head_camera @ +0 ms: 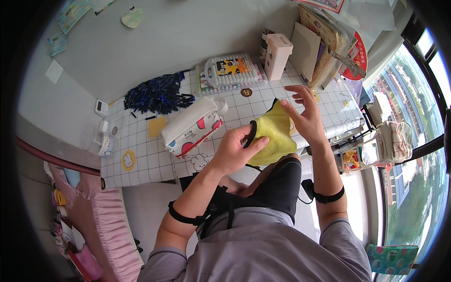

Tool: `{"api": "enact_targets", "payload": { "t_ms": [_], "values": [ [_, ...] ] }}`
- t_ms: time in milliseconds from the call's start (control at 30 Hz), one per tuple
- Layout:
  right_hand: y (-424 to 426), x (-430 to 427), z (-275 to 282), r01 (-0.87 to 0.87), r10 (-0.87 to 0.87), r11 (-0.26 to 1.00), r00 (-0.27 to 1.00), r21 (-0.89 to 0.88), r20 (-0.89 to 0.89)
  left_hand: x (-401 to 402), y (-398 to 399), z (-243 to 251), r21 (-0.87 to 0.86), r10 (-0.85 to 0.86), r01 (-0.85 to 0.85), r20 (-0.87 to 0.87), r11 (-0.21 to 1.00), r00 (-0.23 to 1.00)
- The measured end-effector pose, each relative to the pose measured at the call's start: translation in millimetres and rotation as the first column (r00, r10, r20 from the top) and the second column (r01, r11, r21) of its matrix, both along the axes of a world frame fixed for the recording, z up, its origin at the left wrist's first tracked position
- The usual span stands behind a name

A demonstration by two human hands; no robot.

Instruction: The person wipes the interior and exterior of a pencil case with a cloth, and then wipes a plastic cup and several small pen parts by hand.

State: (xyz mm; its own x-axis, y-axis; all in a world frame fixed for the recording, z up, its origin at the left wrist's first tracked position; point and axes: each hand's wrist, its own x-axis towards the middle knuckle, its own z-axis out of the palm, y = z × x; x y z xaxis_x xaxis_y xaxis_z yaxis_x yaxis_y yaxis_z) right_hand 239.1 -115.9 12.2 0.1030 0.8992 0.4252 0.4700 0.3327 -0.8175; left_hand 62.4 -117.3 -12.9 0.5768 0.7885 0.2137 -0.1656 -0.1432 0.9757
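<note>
A yellow-green cloth with black edging hangs over the near right edge of the table. My left hand grips its left side, thumb on top and fingers partly hidden behind. Beside the cloth's upper right corner is my right hand, fingers spread; its thumb tip overlaps the corner, and whether it touches is unclear. Left of the cloth a white zippered pencil case with watermelon prints and a red zip lies on the table. Behind the case is a heap of dark blue pen-like sticks.
The table has a white grid cover. At the back are a marker set, a pale pink lidded bin and upright books. A small white timer stands at left. A cart is by the window.
</note>
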Motion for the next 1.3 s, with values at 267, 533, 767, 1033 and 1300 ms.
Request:
{"api": "enact_targets", "payload": {
  "t_ms": [267,533,767,1033,1300],
  "values": [
    [-21.7,-18.9,-16.3,-0.316,0.290,0.947,0.918,0.054,0.271,-16.8,6.1,4.2,0.288,0.200,-0.173,-0.065,0.942,0.978],
    [-26.9,-32.8,-4.9,-0.499,0.309,0.859,0.684,-0.115,-0.661,-22.5,1.7,14.5,0.142,0.094,-0.110,0.117,0.984,0.989],
    [-30.1,-40.4,-13.8,-0.571,0.147,0.791,0.525,-0.218,-0.839,-20.2,-2.9,2.3,-0.225,0.215,-0.185,0.116,0.957,0.970],
    [-31.3,-38.8,-19.0,-0.562,0.231,0.803,0.600,-0.198,-0.766,-20.6,-2.3,-5.8,0.044,0.276,-0.279,0.072,0.959,0.958],
    [-31.7,-23.9,-32.2,-0.647,0.477,0.761,0.521,0.036,-0.708,-47.5,-4.5,13.8,0.696,0.179,-0.029,-0.144,0.717,0.973]
  ]
}}
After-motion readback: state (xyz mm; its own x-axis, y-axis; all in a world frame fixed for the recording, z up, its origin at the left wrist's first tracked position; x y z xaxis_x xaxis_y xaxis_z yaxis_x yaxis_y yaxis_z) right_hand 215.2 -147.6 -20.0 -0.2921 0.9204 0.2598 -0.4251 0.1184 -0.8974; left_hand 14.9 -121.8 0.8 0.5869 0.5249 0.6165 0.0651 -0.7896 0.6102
